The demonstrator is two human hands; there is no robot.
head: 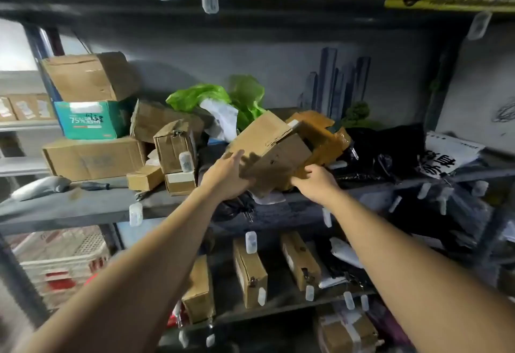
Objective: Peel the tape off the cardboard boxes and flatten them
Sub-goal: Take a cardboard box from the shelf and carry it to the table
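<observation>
A brown cardboard box (269, 150) sits tilted on the middle shelf (83, 207), its flaps partly open. My left hand (227, 177) grips its lower left side. My right hand (315, 181) holds its lower right corner from underneath. Behind it lies a second, crumpled box (323, 135) with shiny brown tape on its right side. More cardboard boxes (94, 157) are stacked at the left of the shelf.
A teal box (89, 119), a green plastic bag (217, 97) and black bags (390, 149) crowd the shelf. A screwdriver (96, 185) and a grey scanner (41, 186) lie at the left. Small parcels stand on the lower shelf (250, 269). White tags hang from shelf edges.
</observation>
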